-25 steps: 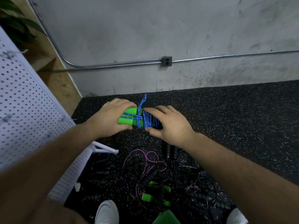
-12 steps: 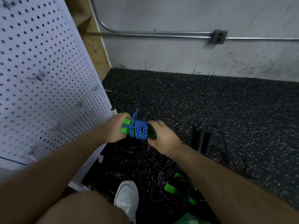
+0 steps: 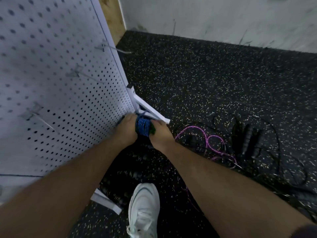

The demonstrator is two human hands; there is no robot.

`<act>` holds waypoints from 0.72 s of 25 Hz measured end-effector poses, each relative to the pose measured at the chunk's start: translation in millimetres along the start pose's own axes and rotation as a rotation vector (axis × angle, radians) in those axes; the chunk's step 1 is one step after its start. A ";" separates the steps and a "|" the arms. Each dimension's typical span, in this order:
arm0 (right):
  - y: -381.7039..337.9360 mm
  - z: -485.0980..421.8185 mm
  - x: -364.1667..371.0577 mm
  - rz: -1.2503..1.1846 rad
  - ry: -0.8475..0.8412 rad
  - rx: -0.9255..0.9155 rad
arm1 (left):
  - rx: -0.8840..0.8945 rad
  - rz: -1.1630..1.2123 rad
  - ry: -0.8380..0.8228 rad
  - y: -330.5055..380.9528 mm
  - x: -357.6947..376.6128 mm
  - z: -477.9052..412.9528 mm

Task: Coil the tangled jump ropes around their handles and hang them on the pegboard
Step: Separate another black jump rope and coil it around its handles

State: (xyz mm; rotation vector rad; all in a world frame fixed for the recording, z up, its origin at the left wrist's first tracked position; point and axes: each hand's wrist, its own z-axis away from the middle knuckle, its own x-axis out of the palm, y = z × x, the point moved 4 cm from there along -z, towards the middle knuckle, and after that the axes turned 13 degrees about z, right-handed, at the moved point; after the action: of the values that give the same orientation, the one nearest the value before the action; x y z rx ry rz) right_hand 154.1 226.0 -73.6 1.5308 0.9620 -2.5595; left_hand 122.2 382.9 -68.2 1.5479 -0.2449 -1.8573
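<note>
A blue jump rope (image 3: pixel 143 126) is coiled tightly around green handles, held low near the pegboard's foot. My left hand (image 3: pixel 127 128) grips its left end and my right hand (image 3: pixel 160 133) grips its right end; the handles are mostly hidden by fingers and rope. The white pegboard (image 3: pixel 56 79) stands tilted on the left, with thin metal hooks (image 3: pixel 42 118) sticking out. On the floor to the right lie a pink rope (image 3: pixel 210 140) and a black rope with black handles (image 3: pixel 247 140), tangled together.
The pegboard's white support leg (image 3: pixel 149 109) juts out right behind the bundle. A second white foot (image 3: pixel 105 201) and my white shoe (image 3: pixel 144 210) are near the bottom. Speckled black rubber floor (image 3: pixel 214 79) extends to a grey wall.
The view has swung down and left toward the pegboard. Both hands, still holding the blue coil, now sit close against the board's lower edge and leg.
</note>
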 end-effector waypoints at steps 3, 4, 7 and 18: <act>15.7 2.8 20.6 0.034 -0.143 -0.020 | -0.058 -0.003 -0.144 -5.2 34.2 16.7; 21.3 9.9 20.4 0.026 -0.141 -0.024 | -0.033 -0.031 -0.134 -4.1 40.4 22.8; 38.0 37.2 4.0 0.015 -0.023 -0.047 | 0.089 -0.011 -0.056 21.6 53.2 35.6; 177.4 188.2 -43.9 0.175 -0.036 0.172 | 0.479 0.086 -0.380 187.5 180.6 108.6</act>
State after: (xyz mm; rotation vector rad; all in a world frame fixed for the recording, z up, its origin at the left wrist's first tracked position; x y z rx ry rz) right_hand 81.7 -26.0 -63.9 1.5250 0.5881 -2.5921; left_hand 86.5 103.3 -78.2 1.4308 -0.9740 -2.1130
